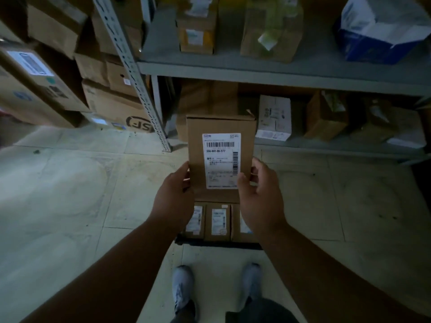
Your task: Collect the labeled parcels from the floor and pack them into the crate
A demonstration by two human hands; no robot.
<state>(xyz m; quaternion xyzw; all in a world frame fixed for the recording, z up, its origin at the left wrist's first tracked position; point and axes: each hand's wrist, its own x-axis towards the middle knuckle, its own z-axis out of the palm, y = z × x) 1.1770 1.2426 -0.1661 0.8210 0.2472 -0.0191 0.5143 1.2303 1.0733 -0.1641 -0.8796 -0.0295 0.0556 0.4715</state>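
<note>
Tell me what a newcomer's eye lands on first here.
First, the cardboard parcel held up at centre frame, its white label facing the camera, the left hand and right hand gripping its sides. Just below it, the dark crate on the floor already holds a row of labeled parcels. Behind stands grey shelving with more boxes.

A pale tiled floor [70,194] carries a dark crate [217,244] holding labeled parcels [218,221] side by side, and stacked cardboard boxes [112,108] at the left. Grey metal shelving [279,71] bears brown cartons [198,31], a white box [274,117] and a blue-and-white box [377,36].
</note>
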